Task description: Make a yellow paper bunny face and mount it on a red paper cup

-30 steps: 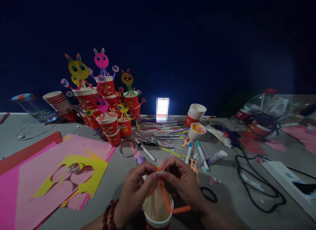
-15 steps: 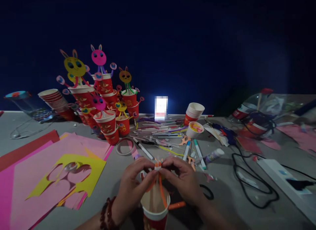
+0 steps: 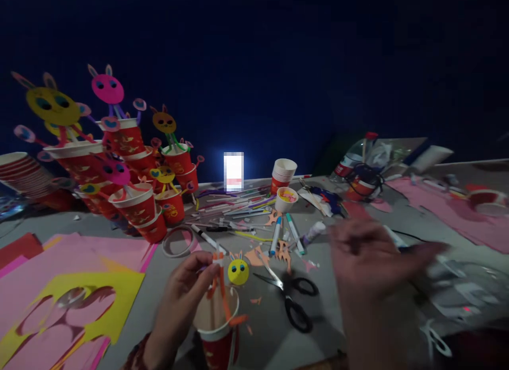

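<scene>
My left hand (image 3: 189, 285) pinches the top of a bent orange pipe cleaner (image 3: 225, 298), where a white band wraps it around a thin stick. The pipe cleaner rises from a red paper cup (image 3: 214, 335) with a white rim, one end hooking out over the right side. Just right of my fingertips lies a small yellow bunny face (image 3: 238, 272) with blue eyes and ears. Scissors (image 3: 284, 293) with black handles rest half open on the table. My right hand (image 3: 369, 258) is raised at the right, smeared by motion, so its fingers are unclear.
Stacked red cups with bunny figures (image 3: 133, 203) stand at the left, behind pink and yellow paper sheets (image 3: 127, 290). Markers (image 3: 275, 236), a tape roll (image 3: 177, 241), a glue stick (image 3: 314, 233) and a cup of paper scraps (image 3: 286, 200) lie ahead. A bottle (image 3: 345, 160) stands back right.
My right hand has left the pipe cleaner top and swung right; my left hand still pinches it. The view has turned right, and the scissors and yellow bunny face now show.
</scene>
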Demonstrator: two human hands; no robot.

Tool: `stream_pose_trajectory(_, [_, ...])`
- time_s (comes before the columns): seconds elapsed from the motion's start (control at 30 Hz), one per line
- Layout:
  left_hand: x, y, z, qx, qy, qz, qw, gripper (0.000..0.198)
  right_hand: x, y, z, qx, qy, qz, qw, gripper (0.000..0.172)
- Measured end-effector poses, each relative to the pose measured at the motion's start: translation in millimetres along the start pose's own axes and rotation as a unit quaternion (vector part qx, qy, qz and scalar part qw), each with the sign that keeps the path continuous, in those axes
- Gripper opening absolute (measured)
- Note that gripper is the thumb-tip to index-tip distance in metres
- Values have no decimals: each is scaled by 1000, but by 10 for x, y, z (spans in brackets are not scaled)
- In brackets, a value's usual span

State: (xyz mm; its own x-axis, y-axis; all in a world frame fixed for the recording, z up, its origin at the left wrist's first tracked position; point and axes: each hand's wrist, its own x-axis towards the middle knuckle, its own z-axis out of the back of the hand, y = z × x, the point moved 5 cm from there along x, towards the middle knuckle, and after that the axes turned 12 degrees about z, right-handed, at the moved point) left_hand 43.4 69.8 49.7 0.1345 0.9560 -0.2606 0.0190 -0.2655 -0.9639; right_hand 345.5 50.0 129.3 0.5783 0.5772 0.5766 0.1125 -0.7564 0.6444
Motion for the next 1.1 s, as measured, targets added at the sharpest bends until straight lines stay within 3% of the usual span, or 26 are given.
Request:
stream_pose_trajectory(0.07, [-4,15,8,-3,-2,10,1000,26,98,143,259,71,-68,-12,995,69])
stream_pose_trajectory(0.17, [-18,39,-18,0,14,23,1000,26,135,140,525,199,-138,-66,968,69])
stream_pose_trajectory(0.3, [-19,53,-33,-11,25,31,999,26,347,-8,713,351,-124,-105,922,71])
stream_pose_trajectory(0.43, [0,46,-21,-11,22,33,999,28,623,-17,831,464,-95,-34,880,67])
stream_pose_trajectory(0.5, [4,39,-33,-15,25,34,999,27,570,-70,694,477,-58,-49,875,71])
stream_pose_trajectory(0.57, [0,29,-57,-25,29,35,999,27,352,-212,413,426,-10,-134,895,73])
stream_pose_trajectory(0.63, [-6,23,-85,-41,32,37,998,27,17,-395,68,301,71,-251,917,72])
stream_pose_trajectory(0.7, [-9,24,-106,-53,35,39,997,28,-330,-544,-240,141,176,-332,916,57])
stream_pose_trajectory(0.77, [-10,24,-112,-54,36,34,997,29,-635,-647,-493,-2,298,-376,877,37])
stream_pose_trajectory(0.87, [-12,24,-104,-47,40,21,998,28,-938,-702,-774,-64,425,-378,820,35])
stream_pose_trajectory(1.0, [-37,21,-115,-48,68,8,996,28,-1052,-698,-930,-69,449,-322,831,35])
stream_pose_trajectory(1.1, [-62,7,-126,-42,78,1,996,28,-1094,-716,-941,-55,437,-335,833,34])
